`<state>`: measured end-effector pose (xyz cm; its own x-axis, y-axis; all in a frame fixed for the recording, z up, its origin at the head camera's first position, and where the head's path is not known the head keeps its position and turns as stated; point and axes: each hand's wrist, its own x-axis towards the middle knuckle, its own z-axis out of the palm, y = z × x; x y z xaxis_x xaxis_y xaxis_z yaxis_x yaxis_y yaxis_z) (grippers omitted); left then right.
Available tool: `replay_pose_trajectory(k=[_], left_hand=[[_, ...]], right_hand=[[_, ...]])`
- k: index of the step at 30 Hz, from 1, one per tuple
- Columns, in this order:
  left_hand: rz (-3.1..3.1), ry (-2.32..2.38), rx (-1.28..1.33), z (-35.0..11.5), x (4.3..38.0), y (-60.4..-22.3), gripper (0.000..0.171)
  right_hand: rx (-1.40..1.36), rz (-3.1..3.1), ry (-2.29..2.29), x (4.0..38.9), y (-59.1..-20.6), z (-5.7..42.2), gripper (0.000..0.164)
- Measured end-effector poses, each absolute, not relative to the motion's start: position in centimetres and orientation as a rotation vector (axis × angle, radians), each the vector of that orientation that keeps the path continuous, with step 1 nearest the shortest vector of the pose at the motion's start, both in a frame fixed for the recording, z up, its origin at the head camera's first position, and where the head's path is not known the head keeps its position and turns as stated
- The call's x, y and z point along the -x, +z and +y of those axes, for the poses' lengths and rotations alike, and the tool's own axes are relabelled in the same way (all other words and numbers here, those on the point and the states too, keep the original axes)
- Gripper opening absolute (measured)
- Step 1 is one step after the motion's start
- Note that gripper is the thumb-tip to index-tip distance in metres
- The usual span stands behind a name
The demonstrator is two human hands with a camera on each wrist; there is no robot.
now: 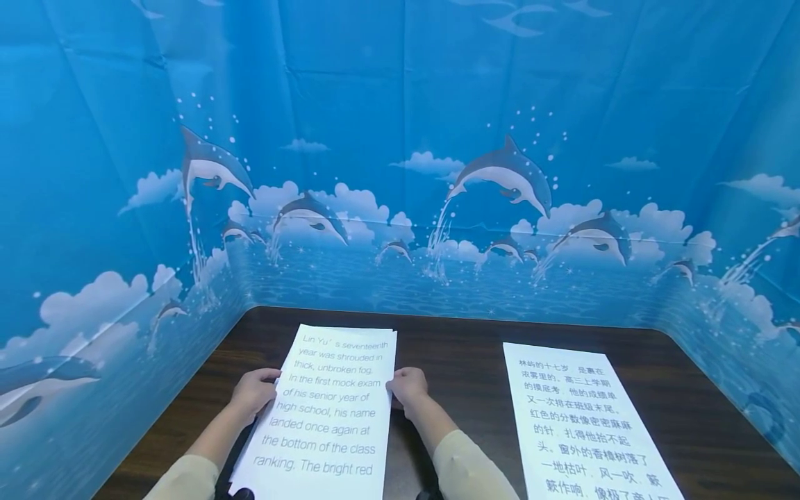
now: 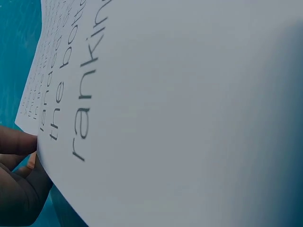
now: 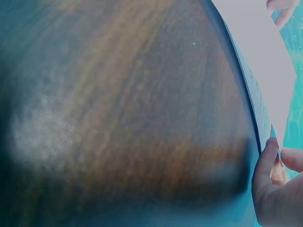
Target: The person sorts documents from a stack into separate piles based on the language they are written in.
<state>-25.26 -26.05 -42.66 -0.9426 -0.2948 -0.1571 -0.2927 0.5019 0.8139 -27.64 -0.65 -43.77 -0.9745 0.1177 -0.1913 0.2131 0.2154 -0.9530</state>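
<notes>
White sheets of paper (image 1: 331, 396) with large printed English text are in front of me in the head view, more than one sheet by the edges in the right wrist view. My left hand (image 1: 255, 393) pinches their left edge; in the left wrist view that hand (image 2: 21, 175) has finger and thumb at the paper's (image 2: 165, 118) margin. At the right edge my right hand (image 1: 409, 389) pinches the paper. The right wrist view shows this hand (image 3: 279, 189) at a corner where the sheets (image 3: 265, 61) part slightly. Some fingers are hidden behind the paper.
A second white paper (image 1: 581, 423) with printed Chinese text lies to the right on the dark wooden table (image 1: 456, 361). Blue curtains (image 1: 400, 104) with dolphins and clouds surround the table's back and sides.
</notes>
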Motion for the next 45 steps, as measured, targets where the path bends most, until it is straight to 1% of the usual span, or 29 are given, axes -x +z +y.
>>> replay_pose_trajectory(k=[4, 9, 22, 35, 45], left_hand=[[-2.714, -1.481, -0.532, -26.5, 25.2, -42.8, 0.042], [-2.699, -1.485, -0.518, -26.8, 25.0, -42.7, 0.042], [-2.696, -1.412, -0.565, -26.9, 25.6, -42.8, 0.043], [-2.658, -1.417, -0.531, -27.4, 25.7, -43.1, 0.041], [-2.633, -1.436, -0.544, -28.0, 26.2, -43.6, 0.042]], right_hand=[[-0.258, 2.314, -1.938, 27.7, -44.1, -0.7, 0.012], [-0.232, 2.254, -1.955, 27.7, -44.2, -0.7, 0.014], [-0.254, 2.211, -1.957, 27.3, -43.9, -0.7, 0.015], [-0.222, 2.185, -1.955, 27.2, -43.7, -0.5, 0.014], [-0.191, 2.183, -1.948, 27.1, -43.8, -0.2, 0.017]])
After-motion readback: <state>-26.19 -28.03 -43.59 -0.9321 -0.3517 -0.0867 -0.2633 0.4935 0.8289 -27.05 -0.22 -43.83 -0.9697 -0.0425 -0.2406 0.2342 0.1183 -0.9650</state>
